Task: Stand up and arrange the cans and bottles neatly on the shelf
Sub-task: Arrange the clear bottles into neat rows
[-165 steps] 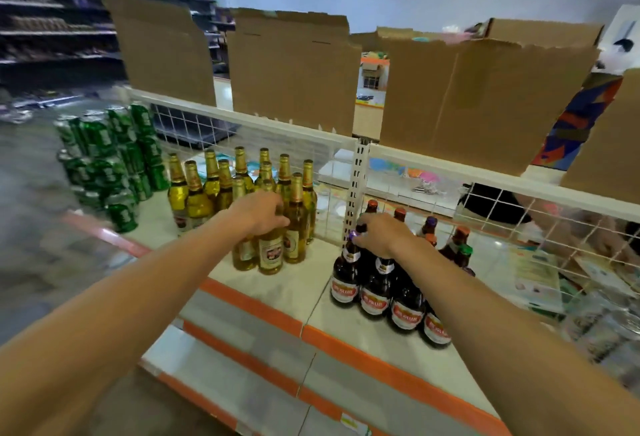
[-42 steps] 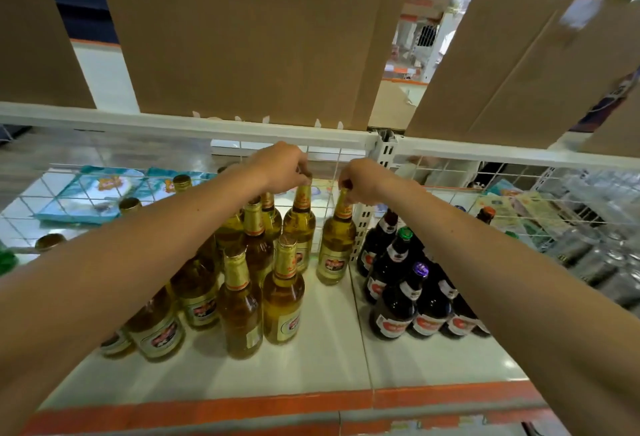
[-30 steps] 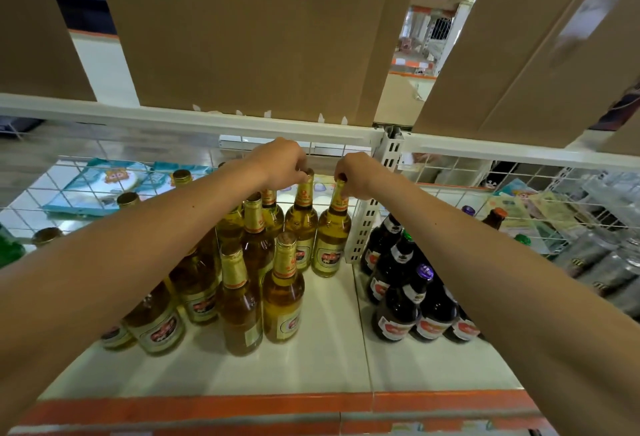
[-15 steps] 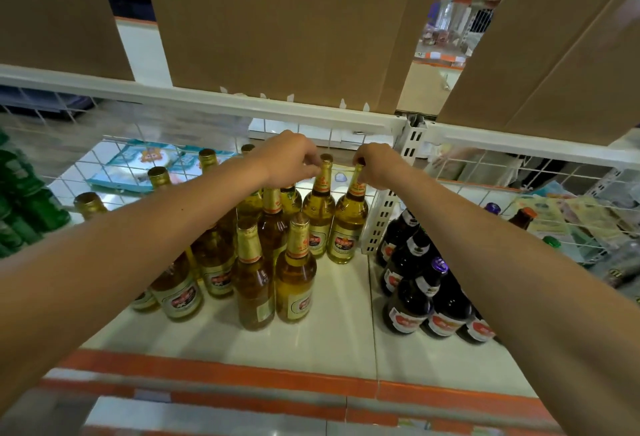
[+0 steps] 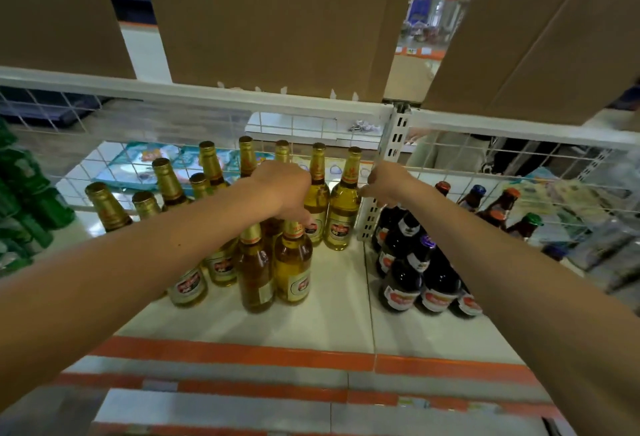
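Several golden beer bottles (image 5: 294, 269) stand clustered on the white shelf (image 5: 339, 314), with two at the back right (image 5: 343, 221) beside the upright post. My left hand (image 5: 284, 190) reaches down over the cluster. Its fingers curl around a middle-row bottle (image 5: 272, 231) whose neck is hidden under the hand. My right hand (image 5: 384, 183) hovers loosely curled and holding nothing, next to the rightmost golden bottle and in front of the post. Several dark bottles (image 5: 405, 283) with red labels stand in rows on the right section. Green cans (image 5: 24, 200) are stacked at the far left.
A white slotted upright post (image 5: 393, 155) divides the two shelf sections. A wire mesh back panel (image 5: 104, 158) runs behind the bottles. Cardboard boxes (image 5: 277, 20) sit on the rail above. An orange strip (image 5: 242, 352) marks the shelf's front edge.
Both hands have let go of the tops of the two back-right golden bottles. My left hand dropped onto the middle row. My right hand moved right, toward the post.
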`<move>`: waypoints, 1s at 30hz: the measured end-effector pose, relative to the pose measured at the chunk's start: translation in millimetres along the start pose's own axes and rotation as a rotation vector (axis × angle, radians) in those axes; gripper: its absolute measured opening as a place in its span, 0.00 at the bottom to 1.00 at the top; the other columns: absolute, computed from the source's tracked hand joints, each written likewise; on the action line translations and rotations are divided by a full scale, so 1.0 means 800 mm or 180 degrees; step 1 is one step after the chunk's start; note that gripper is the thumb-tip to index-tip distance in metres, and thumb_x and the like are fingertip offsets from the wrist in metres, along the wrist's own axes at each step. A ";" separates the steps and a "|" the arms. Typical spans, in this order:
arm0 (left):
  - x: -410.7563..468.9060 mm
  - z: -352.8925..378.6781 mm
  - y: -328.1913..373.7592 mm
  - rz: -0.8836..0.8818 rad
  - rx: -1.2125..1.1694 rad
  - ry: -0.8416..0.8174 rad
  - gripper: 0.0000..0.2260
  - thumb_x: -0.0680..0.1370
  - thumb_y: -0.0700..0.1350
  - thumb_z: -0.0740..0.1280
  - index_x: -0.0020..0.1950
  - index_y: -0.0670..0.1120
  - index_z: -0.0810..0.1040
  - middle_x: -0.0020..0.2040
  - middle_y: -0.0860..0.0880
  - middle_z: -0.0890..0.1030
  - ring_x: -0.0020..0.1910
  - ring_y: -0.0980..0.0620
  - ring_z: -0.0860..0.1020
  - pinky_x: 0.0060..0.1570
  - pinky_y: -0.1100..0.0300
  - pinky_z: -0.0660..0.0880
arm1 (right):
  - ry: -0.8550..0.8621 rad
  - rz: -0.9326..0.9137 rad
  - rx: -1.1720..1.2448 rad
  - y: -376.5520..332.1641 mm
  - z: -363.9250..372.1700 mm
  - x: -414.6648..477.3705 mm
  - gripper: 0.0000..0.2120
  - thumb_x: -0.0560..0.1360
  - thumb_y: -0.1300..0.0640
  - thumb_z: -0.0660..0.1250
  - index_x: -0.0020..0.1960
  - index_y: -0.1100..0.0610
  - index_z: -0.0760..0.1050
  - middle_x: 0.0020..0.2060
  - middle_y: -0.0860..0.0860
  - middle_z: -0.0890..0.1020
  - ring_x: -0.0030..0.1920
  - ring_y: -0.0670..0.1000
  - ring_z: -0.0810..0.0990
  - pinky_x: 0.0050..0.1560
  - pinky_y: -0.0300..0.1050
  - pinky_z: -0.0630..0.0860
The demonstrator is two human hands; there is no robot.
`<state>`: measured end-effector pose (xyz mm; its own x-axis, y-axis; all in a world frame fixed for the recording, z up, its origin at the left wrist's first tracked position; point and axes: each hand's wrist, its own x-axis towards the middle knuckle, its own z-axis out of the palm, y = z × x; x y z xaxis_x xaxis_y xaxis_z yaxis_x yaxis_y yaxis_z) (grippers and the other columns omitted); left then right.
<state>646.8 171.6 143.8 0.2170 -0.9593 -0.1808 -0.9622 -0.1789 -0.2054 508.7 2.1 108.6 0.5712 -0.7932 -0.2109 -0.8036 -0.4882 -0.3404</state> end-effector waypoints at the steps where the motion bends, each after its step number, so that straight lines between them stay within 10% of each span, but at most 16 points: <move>1: 0.001 0.001 0.001 0.0014 -0.0099 0.0040 0.20 0.75 0.63 0.69 0.37 0.47 0.71 0.37 0.50 0.76 0.36 0.52 0.76 0.33 0.59 0.69 | -0.0066 0.0003 0.0043 0.002 0.000 -0.004 0.15 0.77 0.51 0.70 0.53 0.65 0.78 0.43 0.58 0.83 0.41 0.55 0.84 0.43 0.48 0.83; 8: 0.020 -0.010 0.014 0.0304 -0.0369 0.0151 0.15 0.74 0.57 0.73 0.41 0.46 0.76 0.37 0.50 0.77 0.36 0.52 0.76 0.34 0.61 0.72 | -0.0612 -0.0418 0.0197 0.006 0.009 -0.021 0.18 0.76 0.57 0.71 0.65 0.58 0.77 0.55 0.54 0.81 0.45 0.50 0.84 0.42 0.40 0.80; 15: 0.038 -0.013 0.023 0.0582 -0.0350 0.0180 0.14 0.74 0.54 0.73 0.47 0.44 0.79 0.42 0.48 0.79 0.41 0.50 0.78 0.34 0.59 0.72 | 0.0813 -0.0250 0.0169 -0.002 -0.013 0.007 0.24 0.77 0.47 0.70 0.68 0.60 0.74 0.58 0.57 0.81 0.55 0.57 0.81 0.55 0.50 0.78; 30: 0.049 0.000 0.005 0.0585 -0.0707 0.0274 0.19 0.73 0.58 0.73 0.54 0.45 0.81 0.47 0.49 0.80 0.45 0.48 0.79 0.44 0.52 0.80 | 0.0773 -0.0311 -0.0260 -0.031 -0.012 0.056 0.13 0.76 0.54 0.72 0.56 0.60 0.77 0.51 0.56 0.81 0.48 0.54 0.78 0.44 0.46 0.71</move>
<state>651.7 133.3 136.1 0.0303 -0.9933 -0.1114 -0.9986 -0.0349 0.0402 552.9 -24.8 116.6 0.5979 -0.8001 0.0486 -0.7631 -0.5867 -0.2710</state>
